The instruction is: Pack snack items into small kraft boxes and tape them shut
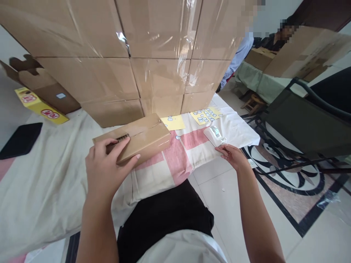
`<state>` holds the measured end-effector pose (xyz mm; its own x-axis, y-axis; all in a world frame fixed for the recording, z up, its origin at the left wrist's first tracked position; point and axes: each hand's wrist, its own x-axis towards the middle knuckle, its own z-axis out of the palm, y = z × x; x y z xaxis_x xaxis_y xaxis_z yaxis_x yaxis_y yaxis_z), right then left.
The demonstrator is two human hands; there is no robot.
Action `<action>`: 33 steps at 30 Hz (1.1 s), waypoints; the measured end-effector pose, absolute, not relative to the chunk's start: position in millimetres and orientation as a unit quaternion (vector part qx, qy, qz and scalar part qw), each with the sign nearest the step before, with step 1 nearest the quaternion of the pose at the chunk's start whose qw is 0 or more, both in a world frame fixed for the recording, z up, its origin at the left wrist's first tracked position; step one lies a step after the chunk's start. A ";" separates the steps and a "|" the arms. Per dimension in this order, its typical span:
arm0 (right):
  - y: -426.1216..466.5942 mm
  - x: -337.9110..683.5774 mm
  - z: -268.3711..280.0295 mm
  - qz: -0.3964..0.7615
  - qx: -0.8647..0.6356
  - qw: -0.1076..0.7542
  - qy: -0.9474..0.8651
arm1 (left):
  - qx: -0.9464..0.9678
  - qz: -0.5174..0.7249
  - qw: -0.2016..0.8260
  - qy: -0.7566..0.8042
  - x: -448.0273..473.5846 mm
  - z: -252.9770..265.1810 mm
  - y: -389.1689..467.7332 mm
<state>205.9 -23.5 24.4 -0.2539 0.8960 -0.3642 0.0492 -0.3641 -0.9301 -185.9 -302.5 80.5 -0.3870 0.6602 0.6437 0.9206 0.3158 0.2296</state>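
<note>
My left hand grips the near left end of a closed, flat cardboard box, with the thumb along its front side and the fingers over the top. A dark ribbed thing shows by the fingertips; I cannot tell whether it is a comb or a mark on the box. The box lies on the cloth-covered table. To the right, a white tape dispenser sits near the table edge. My right hand is closed in a pinch at its near end; what lies between the fingertips is too small to make out.
Stacked, taped cartons wall off the back. Yellow sheets with small white stickers lie before them. On the left are a yellow box, an open carton and a black flat case. A folding chair and other people are at right.
</note>
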 end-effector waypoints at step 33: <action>-213.9 -9.7 75.1 0.517 -0.212 0.260 -0.788 | -0.496 -0.606 0.128 -0.608 -142.8 69.6 -353.2</action>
<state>-9.7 -213.9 75.1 -0.7751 0.6026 0.1897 0.0664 0.3763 -0.9241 -142.8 -353.2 69.6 -0.4757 0.4486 0.7567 0.7580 -0.2274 0.6113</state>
